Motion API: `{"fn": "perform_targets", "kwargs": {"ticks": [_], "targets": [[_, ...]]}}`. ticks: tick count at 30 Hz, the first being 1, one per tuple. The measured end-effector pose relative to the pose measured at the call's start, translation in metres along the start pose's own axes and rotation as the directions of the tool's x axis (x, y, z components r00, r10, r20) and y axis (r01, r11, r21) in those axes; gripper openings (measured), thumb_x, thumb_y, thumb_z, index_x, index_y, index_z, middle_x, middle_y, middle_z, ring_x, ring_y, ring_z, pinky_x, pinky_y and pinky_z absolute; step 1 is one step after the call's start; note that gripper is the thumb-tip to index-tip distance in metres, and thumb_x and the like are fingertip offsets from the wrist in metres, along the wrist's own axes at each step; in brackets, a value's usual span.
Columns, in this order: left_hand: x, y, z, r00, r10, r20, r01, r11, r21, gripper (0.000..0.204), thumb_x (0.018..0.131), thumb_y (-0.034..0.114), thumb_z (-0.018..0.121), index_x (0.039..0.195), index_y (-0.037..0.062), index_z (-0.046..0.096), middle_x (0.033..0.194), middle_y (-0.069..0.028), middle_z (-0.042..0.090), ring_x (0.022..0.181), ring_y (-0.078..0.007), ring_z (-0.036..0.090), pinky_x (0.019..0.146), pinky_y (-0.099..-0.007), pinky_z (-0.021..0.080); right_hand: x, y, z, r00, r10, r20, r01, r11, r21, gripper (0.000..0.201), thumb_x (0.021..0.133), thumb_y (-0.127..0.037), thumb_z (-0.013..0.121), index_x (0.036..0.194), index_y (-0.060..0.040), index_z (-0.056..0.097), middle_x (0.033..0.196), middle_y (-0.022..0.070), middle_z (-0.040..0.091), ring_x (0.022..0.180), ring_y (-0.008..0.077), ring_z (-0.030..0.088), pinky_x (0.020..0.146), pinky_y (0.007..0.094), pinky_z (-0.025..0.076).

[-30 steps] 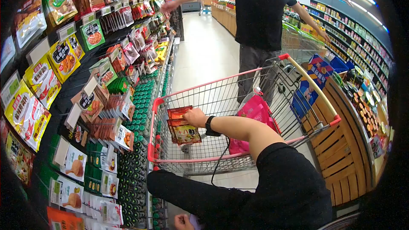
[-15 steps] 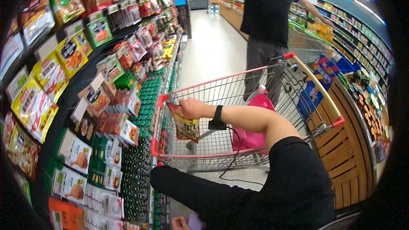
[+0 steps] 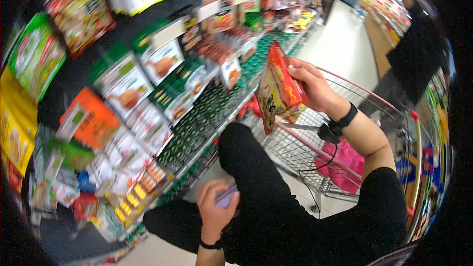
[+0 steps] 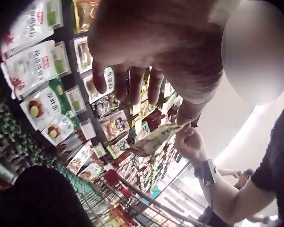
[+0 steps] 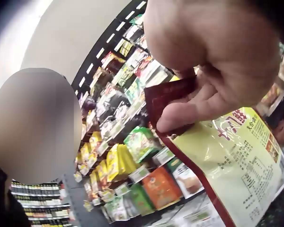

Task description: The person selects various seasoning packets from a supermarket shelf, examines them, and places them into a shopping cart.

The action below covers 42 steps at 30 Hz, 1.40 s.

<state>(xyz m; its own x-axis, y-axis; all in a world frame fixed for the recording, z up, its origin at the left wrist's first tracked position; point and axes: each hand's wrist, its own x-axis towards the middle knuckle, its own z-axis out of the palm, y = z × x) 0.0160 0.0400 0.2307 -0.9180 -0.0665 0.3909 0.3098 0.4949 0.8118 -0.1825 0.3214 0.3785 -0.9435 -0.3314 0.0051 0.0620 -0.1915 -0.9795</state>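
Note:
My right hand (image 3: 315, 86) pinches a red-and-yellow food packet (image 3: 268, 93) by its upper edge, above the near corner of the shopping cart (image 3: 315, 143). In the right wrist view, the packet's printed yellow back (image 5: 241, 165) faces the camera, the thumb and fingers gripping its dark red edge. Over my lap, my left hand (image 3: 214, 209) has its fingers loosely bent, with a flat purple thing (image 3: 225, 198) showing between thumb and fingers. The left wrist view shows those fingers (image 4: 137, 87) hanging apart with nothing in their grasp.
Shelves of hanging packets and dark-capped bottles (image 3: 197, 125) run along my left. A pink bag (image 3: 340, 165) lies in the cart, near a black cable (image 3: 308, 182). Beyond the cart, a person in black (image 3: 419, 64) stands beside the pale aisle floor (image 3: 345, 34).
My right hand has lifted the packet out of the cart, up and toward me. My view has turned left and down toward the shelf. The left hand now shows more fully over my lap.

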Motion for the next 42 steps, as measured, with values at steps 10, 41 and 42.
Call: {"fn": "perform_targets", "kwargs": {"ticks": [10, 41, 42], "targets": [[0.03, 0.0, -0.032, 0.98, 0.061, -0.188, -0.047, 0.996, 0.076, 0.143, 0.048, 0.061, 0.088, 0.148, -0.0011, 0.007, 0.151, -0.0291, 0.013, 0.141, -0.0408, 0.02, 0.114, -0.049, 0.022, 0.018, 0.028, 0.112, 0.417, 0.148, 0.897, 0.18, 0.954, -0.24, 0.017, 0.1, -0.017, 0.046, 0.095, -0.001, 0.05, 0.081, 0.0017, 0.047, 0.079, 0.0089, 0.045, 0.069, 0.0293, 0.04], [0.2, 0.083, -0.202, 0.903, -0.145, -0.406, 0.03, 0.96, -0.277, 0.038, 0.09, 0.01, 0.066, 0.122, -0.0004, 0.05, 0.112, -0.0088, 0.065, 0.1, -0.0139, 0.063, 0.085, -0.0304, 0.053, 0.085, 0.196, 0.119, 0.306, 0.358, 0.882, -0.202, 0.93, -0.308, 0.023, 0.098, -0.03, 0.056, 0.096, -0.0085, 0.062, 0.09, -0.0003, 0.064, 0.079, 0.0088, 0.056, 0.071, 0.0251, 0.048], [0.212, 0.081, -0.21, 0.908, -0.124, -0.399, 0.025, 0.969, -0.245, 0.039, 0.091, 0.01, 0.065, 0.125, 0.0004, 0.049, 0.116, -0.0087, 0.063, 0.103, -0.0156, 0.062, 0.089, -0.0335, 0.052, 0.086, 0.198, 0.12, 0.301, 0.36, 0.883, -0.193, 0.93, -0.314, 0.023, 0.097, -0.03, 0.056, 0.096, -0.0083, 0.062, 0.09, -0.0001, 0.064, 0.078, 0.0087, 0.056, 0.071, 0.0249, 0.048]]}}
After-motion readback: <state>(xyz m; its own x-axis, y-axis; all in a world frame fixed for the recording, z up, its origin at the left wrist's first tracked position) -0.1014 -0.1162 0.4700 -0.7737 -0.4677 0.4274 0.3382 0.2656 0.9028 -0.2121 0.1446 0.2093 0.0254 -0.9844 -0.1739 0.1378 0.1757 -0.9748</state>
